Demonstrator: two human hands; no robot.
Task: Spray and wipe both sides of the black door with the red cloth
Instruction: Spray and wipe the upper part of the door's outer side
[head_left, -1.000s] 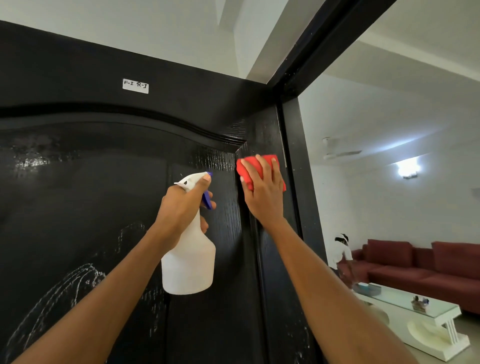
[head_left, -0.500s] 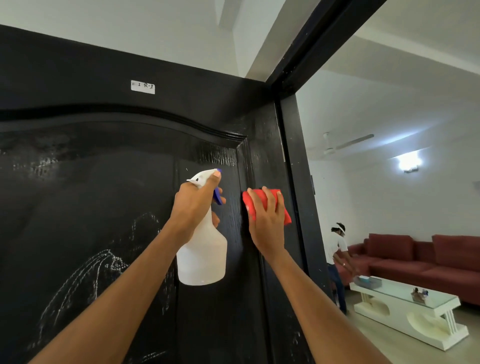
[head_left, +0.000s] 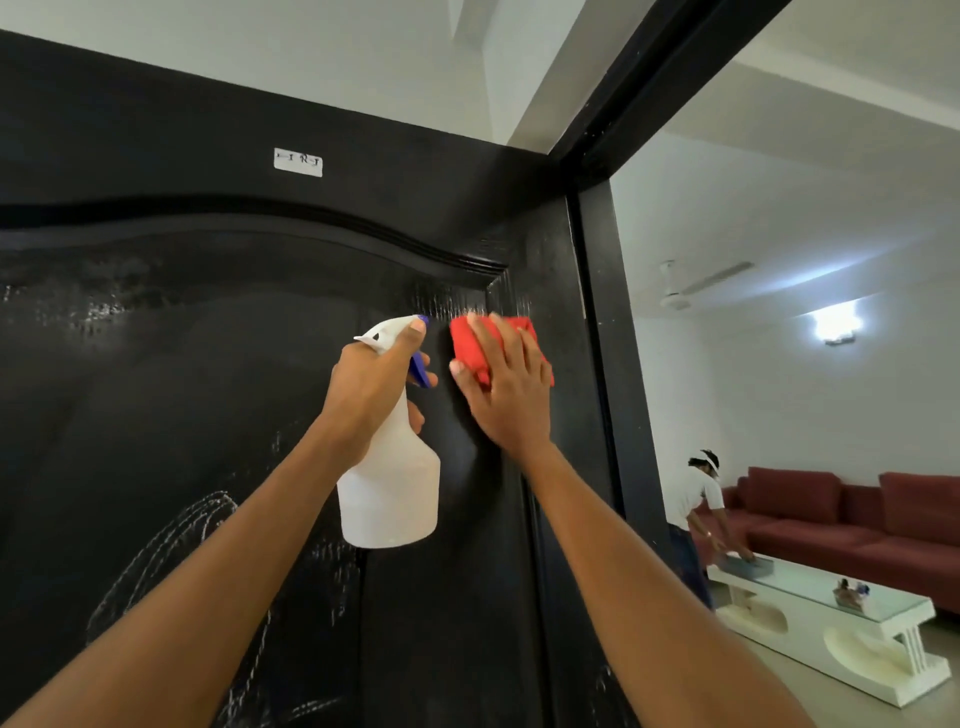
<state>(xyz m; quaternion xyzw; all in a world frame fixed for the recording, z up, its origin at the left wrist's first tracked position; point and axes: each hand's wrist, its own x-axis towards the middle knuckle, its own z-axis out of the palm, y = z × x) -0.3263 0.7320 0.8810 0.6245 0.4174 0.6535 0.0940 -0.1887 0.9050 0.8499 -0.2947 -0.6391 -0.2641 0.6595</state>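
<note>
The black door (head_left: 182, 389) fills the left and middle of the view, with pale wet streaks low on its panel. My left hand (head_left: 371, 387) grips the neck of a white spray bottle (head_left: 389, 493) with a blue trigger, held upright close to the door. My right hand (head_left: 506, 395) presses the folded red cloth (head_left: 470, 348) flat against the door's right stile, just below the arched moulding. The fingers lie straight over the cloth and cover most of it.
A small white label (head_left: 298, 162) is stuck near the door's top. The black door frame (head_left: 613, 364) stands right of my right hand. Beyond it a person (head_left: 698, 514) bends over a white glass-topped table (head_left: 831, 623) before a red sofa (head_left: 857, 525).
My right hand has slid the red cloth left and slightly down, off the door's outer edge toward the panel. The spray bottle stays beside it. The person in the far room has come into view.
</note>
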